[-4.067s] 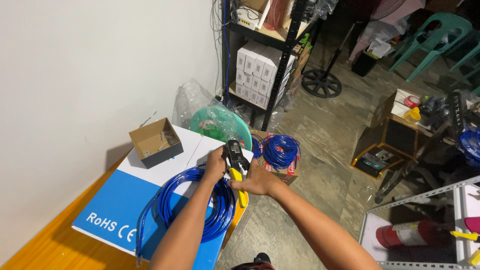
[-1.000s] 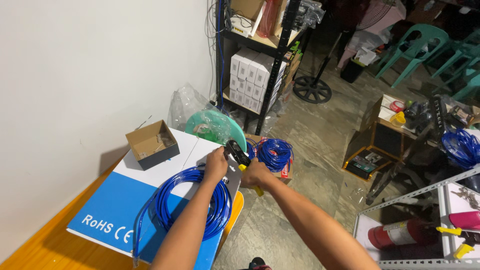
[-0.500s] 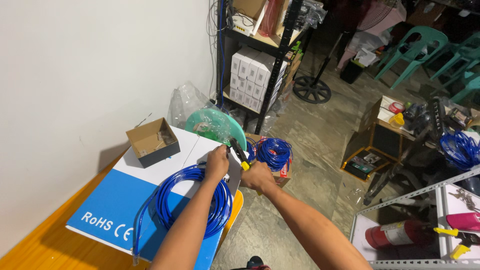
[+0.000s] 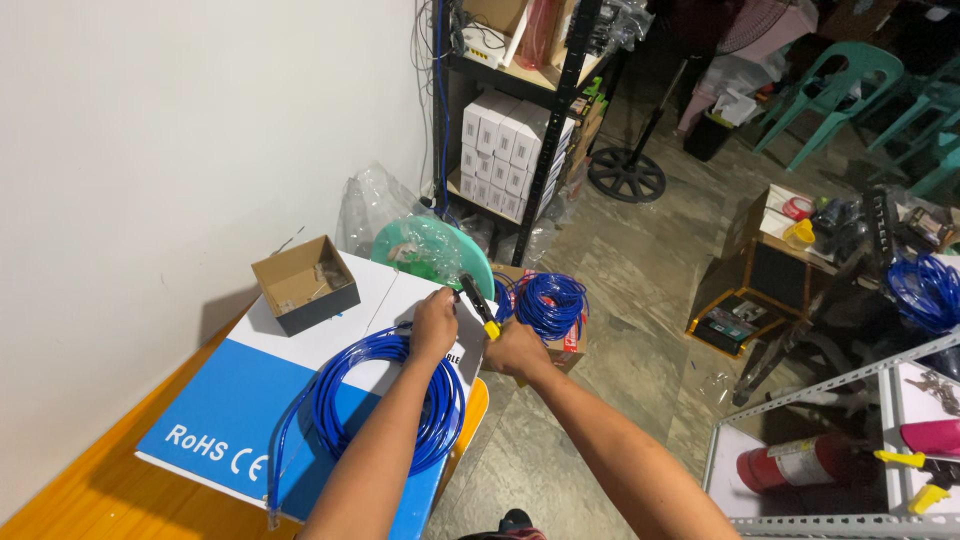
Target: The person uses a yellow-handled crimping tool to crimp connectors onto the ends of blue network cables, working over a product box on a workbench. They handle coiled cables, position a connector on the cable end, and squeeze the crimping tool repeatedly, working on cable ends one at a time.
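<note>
Frame centre: left hand [image 4: 434, 325] pinched the end of the blue cable [image 4: 385, 405] — its coil lay on the blue-and-white box [image 4: 215, 420] at lower left. Right hand [image 4: 515, 350] was closed on the crimper [image 4: 478, 305], hands nearly touching. Judgement: keep the cable end square in the tool — squeeze fully.

Bright, even light on white wall [image 4: 180, 130]; far room dim. Soft shadow beside small cardboard box [image 4: 305, 283]. Sharp focus, slight edge distortion.
</note>
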